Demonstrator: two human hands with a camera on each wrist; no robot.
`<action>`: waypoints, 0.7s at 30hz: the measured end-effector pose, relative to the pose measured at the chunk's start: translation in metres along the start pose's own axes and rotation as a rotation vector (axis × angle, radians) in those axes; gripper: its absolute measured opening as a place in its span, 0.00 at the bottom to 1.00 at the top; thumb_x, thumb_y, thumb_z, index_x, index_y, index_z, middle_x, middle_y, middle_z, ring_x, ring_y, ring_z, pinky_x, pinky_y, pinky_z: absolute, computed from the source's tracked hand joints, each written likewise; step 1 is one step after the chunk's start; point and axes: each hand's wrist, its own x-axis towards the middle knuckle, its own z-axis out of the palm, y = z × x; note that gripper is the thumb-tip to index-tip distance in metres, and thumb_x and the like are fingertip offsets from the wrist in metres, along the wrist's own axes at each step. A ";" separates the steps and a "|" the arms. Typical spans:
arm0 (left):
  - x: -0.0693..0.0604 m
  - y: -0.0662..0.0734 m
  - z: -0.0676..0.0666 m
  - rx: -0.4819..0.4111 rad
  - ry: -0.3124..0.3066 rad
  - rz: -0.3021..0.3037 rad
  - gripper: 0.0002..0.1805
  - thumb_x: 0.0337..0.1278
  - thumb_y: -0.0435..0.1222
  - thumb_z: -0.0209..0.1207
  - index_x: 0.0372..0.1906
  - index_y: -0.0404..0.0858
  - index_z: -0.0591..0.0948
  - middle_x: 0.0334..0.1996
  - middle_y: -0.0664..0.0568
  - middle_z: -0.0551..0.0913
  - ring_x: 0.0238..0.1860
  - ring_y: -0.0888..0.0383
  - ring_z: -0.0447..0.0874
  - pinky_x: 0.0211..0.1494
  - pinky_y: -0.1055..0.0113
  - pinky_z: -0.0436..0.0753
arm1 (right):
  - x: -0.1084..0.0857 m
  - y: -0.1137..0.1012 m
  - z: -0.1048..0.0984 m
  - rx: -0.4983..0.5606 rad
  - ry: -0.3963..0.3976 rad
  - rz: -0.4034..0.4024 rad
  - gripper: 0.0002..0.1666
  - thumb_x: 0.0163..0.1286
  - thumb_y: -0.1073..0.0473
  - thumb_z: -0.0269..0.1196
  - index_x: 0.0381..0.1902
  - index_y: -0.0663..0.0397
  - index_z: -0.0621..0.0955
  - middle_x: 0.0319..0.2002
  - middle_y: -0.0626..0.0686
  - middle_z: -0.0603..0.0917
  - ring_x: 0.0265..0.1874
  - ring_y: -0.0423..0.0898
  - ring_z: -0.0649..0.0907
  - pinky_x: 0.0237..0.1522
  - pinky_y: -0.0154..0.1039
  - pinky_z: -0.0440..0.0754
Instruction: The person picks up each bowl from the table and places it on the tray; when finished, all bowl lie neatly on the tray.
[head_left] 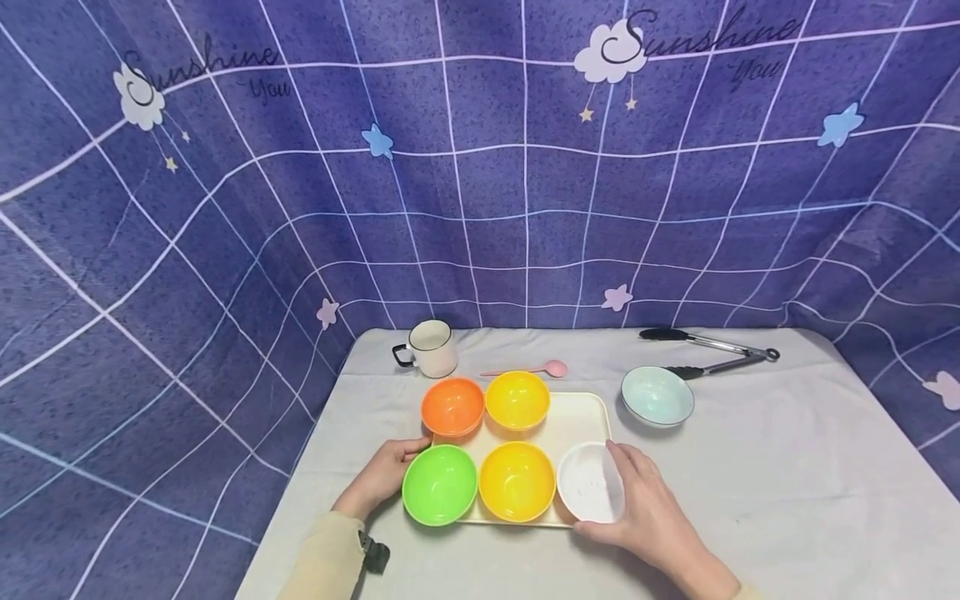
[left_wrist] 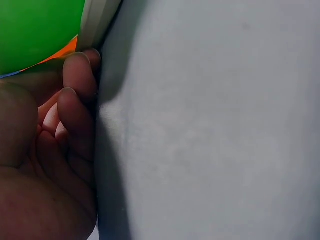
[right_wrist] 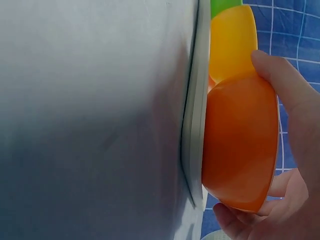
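Observation:
A cream tray [head_left: 577, 414] carries several bowls. My right hand [head_left: 647, 506] holds a bowl, white inside [head_left: 588, 483] and orange outside [right_wrist: 241, 142], at the tray's front right corner, with the thumb and fingers on opposite sides of its rim. To its left stand a yellow bowl [head_left: 517, 483] and a green bowl [head_left: 440, 486]. Behind them are an orange bowl [head_left: 453, 408] and a second yellow bowl [head_left: 517, 401]. My left hand [head_left: 384, 473] grips the tray's left edge beside the green bowl, its fingers curled low against the table in the left wrist view [left_wrist: 75, 115].
Behind the tray lie a white mug [head_left: 433, 350] with a dark handle and a pink spoon [head_left: 555, 368]. To the right are a pale blue bowl [head_left: 657, 396] and black-tipped tongs [head_left: 723, 344]. A blue gridded curtain [head_left: 480, 183] hangs behind the cloth-covered table [head_left: 787, 467].

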 end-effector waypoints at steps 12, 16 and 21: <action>0.000 0.002 -0.001 -0.040 -0.015 0.014 0.26 0.68 0.31 0.65 0.68 0.27 0.77 0.64 0.39 0.80 0.70 0.39 0.73 0.73 0.43 0.68 | 0.019 0.021 -0.021 0.028 -0.008 0.030 0.74 0.45 0.21 0.77 0.74 0.67 0.69 0.71 0.68 0.70 0.69 0.67 0.71 0.66 0.69 0.71; -0.001 0.003 0.000 -0.052 -0.004 0.015 0.26 0.67 0.30 0.65 0.68 0.27 0.77 0.65 0.38 0.79 0.71 0.38 0.72 0.74 0.42 0.67 | 0.043 0.046 -0.042 -0.024 0.022 0.060 0.74 0.49 0.23 0.76 0.74 0.73 0.66 0.70 0.75 0.67 0.68 0.74 0.68 0.67 0.74 0.66; -0.002 0.001 0.000 -0.037 -0.005 0.025 0.26 0.67 0.31 0.66 0.67 0.27 0.77 0.65 0.38 0.79 0.70 0.38 0.73 0.73 0.42 0.68 | 0.073 0.082 -0.057 -0.114 0.076 0.060 0.74 0.47 0.26 0.79 0.70 0.80 0.66 0.64 0.81 0.70 0.63 0.77 0.70 0.64 0.75 0.67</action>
